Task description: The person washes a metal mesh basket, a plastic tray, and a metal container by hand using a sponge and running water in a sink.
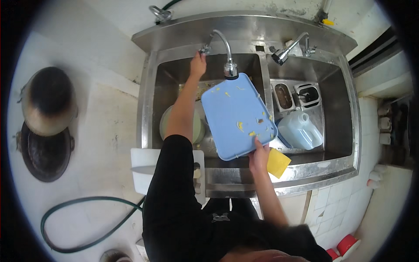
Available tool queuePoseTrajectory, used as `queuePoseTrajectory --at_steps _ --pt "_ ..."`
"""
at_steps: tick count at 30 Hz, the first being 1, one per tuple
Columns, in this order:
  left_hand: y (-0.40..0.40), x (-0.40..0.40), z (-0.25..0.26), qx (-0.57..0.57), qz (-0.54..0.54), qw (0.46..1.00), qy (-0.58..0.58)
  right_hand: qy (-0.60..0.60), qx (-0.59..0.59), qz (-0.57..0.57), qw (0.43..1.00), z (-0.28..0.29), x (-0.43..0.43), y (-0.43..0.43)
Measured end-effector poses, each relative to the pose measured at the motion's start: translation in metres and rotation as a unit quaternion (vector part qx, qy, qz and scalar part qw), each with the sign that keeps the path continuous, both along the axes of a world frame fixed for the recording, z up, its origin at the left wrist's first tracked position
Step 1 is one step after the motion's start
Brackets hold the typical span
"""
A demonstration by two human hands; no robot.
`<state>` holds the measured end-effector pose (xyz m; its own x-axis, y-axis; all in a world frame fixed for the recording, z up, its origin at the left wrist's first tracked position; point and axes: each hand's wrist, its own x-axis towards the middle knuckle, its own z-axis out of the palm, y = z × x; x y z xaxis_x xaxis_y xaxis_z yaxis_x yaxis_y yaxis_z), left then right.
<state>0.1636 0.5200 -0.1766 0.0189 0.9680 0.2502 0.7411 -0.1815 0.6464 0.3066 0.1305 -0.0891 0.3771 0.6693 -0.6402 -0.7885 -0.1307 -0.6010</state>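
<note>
A light-blue plastic tray (234, 111) is held over the left sink basin (209, 67), tilted, with yellow food scraps stuck to its surface. My right hand (260, 156) grips its near right edge, thumb on top and fingers hidden beneath. At the back of the sink, my left hand (198, 65) has its fingers on the handle of a chrome tap (205, 49). The tap's flexible spout (231, 69) hangs over the tray's far edge; I cannot make out any water stream. Below my left forearm sits a round pot (198, 127) of pale greenish liquid, partly hidden.
A yellow cleaning cloth or sponge (278, 163) lies on the front rim. The right basin holds a translucent plastic jug (299, 129) and small metal pans (284, 96). A second tap (288, 52) overhangs it. White cutting boards (140, 159) stand at front left; a green hose (88, 198) loops on the floor.
</note>
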Motion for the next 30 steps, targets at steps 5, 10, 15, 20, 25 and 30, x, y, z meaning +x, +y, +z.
queuePoseTrajectory --at_steps 5,10,15,20,25,30 --pt "0.026 -0.005 0.001 0.039 -0.002 0.994 0.105 -0.016 -0.03 -0.037 0.999 -0.026 -0.006 0.049" --pt "0.061 -0.03 0.013 -0.136 0.129 0.982 -0.014 0.011 -0.026 -0.023 0.999 -0.046 -0.019 0.074" --pt "-0.01 0.005 0.014 -0.009 0.138 0.99 -0.007 0.103 -0.036 -0.03 0.994 -0.081 -0.02 0.113" --pt "-0.158 0.025 -0.022 -0.111 -0.428 0.89 0.109 0.185 -0.025 0.061 0.98 -0.126 -0.005 0.133" --pt "-0.167 0.028 -0.043 -0.177 -0.563 0.801 0.101 0.085 -0.006 0.099 0.991 -0.092 -0.004 0.111" --pt "-0.149 0.064 -0.075 -0.269 -0.22 0.903 0.251 -0.034 -0.067 0.097 0.992 -0.074 -0.007 0.096"
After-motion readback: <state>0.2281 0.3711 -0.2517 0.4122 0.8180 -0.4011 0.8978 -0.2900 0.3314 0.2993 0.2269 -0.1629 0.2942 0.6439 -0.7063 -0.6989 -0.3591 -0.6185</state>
